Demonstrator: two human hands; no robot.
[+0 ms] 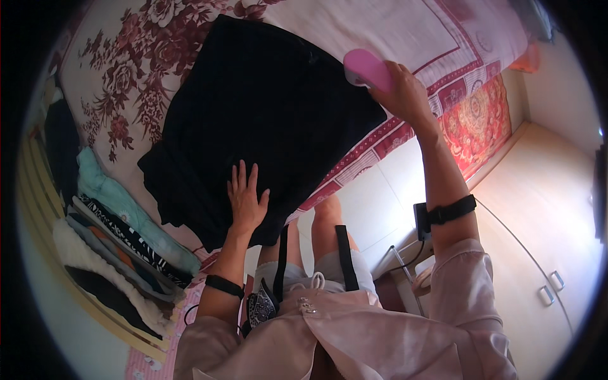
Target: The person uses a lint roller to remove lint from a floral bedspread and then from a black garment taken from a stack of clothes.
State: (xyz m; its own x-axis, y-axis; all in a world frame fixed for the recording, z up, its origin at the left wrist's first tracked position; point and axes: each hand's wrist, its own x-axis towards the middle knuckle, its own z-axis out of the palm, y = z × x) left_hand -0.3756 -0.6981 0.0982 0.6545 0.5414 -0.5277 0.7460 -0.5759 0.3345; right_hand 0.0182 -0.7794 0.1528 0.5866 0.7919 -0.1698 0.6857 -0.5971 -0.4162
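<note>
A black garment point(266, 107) is spread over the bed in front of me; its exact cut is hard to make out in the dark cloth. My left hand point(247, 199) lies flat on its near part, fingers spread. Up at the garment's right far edge, my right hand point(405, 92) grips a pink lint remover point(370, 68) with a rounded head. The head's pale underside faces the cloth, and whether it touches cannot be told. My fingers hide most of the handle.
Under the garment is a flowered bedspread point(120, 76) with a dark pink border. Folded clothes point(133, 221) are stacked along the left against a slatted wooden frame point(50, 209). A pale cabinet point(538, 196) stands at right, near a red patterned mat point(478, 123).
</note>
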